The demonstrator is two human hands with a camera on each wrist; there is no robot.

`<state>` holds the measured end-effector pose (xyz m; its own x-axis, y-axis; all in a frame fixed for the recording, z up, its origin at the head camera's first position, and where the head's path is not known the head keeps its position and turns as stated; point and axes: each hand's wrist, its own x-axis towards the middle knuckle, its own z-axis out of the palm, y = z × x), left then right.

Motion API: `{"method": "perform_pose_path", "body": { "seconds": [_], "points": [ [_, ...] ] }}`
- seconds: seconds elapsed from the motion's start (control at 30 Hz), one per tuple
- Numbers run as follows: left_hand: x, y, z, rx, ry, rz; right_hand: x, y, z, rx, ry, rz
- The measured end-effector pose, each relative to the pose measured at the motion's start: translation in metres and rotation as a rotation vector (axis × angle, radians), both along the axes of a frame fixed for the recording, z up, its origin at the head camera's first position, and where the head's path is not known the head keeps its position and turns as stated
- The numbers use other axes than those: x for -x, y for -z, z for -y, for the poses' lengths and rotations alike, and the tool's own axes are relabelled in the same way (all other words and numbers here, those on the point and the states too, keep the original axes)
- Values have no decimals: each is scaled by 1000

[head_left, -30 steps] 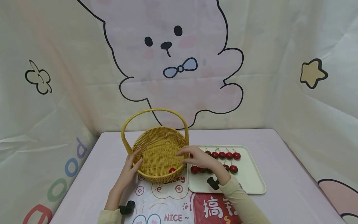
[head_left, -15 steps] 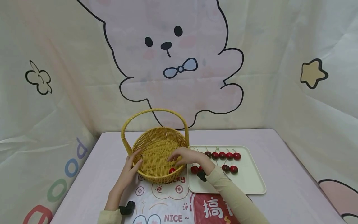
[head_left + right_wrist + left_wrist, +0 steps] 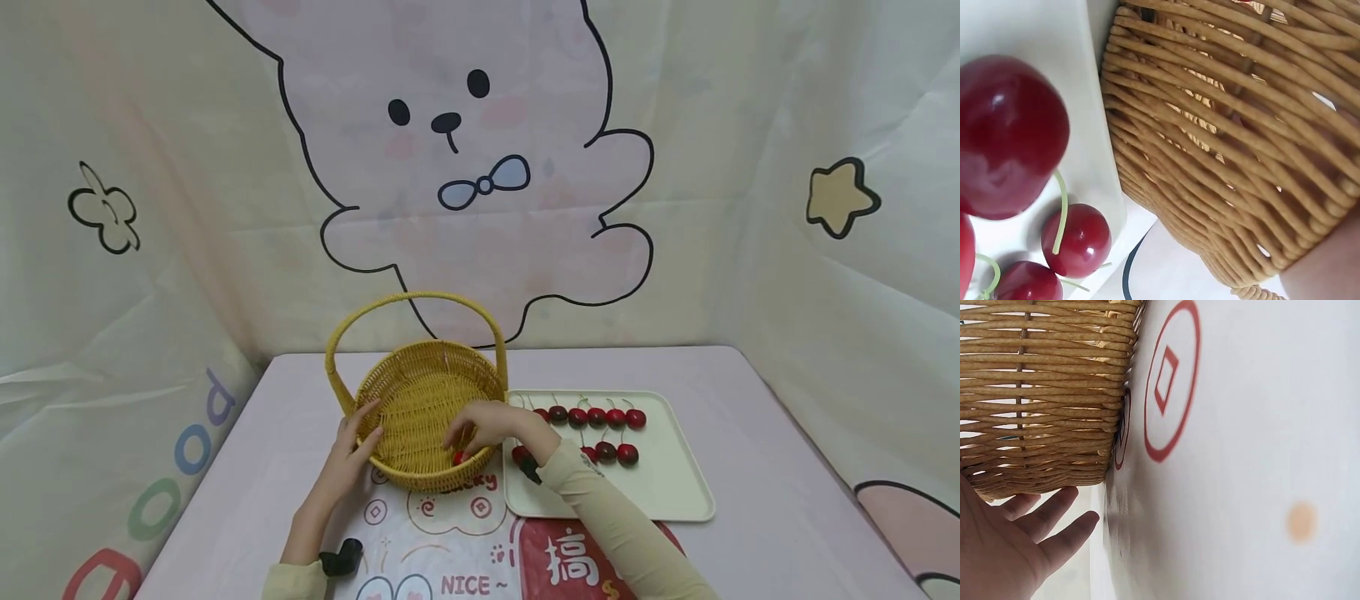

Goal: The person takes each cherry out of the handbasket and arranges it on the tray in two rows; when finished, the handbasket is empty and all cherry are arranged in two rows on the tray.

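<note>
A round yellow wicker basket (image 3: 420,392) with a tall handle tilts toward me. My left hand (image 3: 352,446) holds its left rim, thumb inside; in the left wrist view my other fingers (image 3: 1047,515) lie along the outside of the weave. My right hand (image 3: 486,421) reaches over the right rim, fingers curled down. Its thumb and fingertips pinch at a red cherry (image 3: 458,458), partly hidden, low inside the basket. Beside the basket, a cream tray (image 3: 667,483) carries two rows of cherries (image 3: 616,418) with green stems, some covered by my right arm.
A pale table (image 3: 757,450) bears a printed sheet (image 3: 442,550) with red lettering and drawings in front of the basket. Fabric walls (image 3: 465,242) with cartoon figures enclose the back and sides. In the right wrist view the tray's edge (image 3: 1100,100) runs close along the basket.
My right hand has moved left from above the tray side of the rim, then down to the cherry in the basket. My left hand and the basket have stayed put.
</note>
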<state>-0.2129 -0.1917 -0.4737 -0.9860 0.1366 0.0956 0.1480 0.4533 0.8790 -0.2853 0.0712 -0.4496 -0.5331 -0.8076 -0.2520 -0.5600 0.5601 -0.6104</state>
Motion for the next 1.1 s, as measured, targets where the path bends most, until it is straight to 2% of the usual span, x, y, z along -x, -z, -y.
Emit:
{"method": "perform_pose_path", "body": {
  "seconds": [0.07,0.17,0.37,0.47,0.67,1.1],
  "points": [
    [-3,-5,-2,10,-1,-2,0,0,0,-9,-25,-24],
    [-2,-3,-1,8,2,-5,-1,-1,2,-38,-47,-48],
    [10,22,8,7,-9,-11,-3,-3,4,-91,-41,-37],
    [13,29,9,17,-17,-18,-3,-4,5,-96,-41,-30],
    [14,31,10,6,-13,-28,-3,-4,3,-86,-4,-20],
    [13,30,9,24,-21,-21,-4,-2,-2,-33,18,-114]
  ]
}}
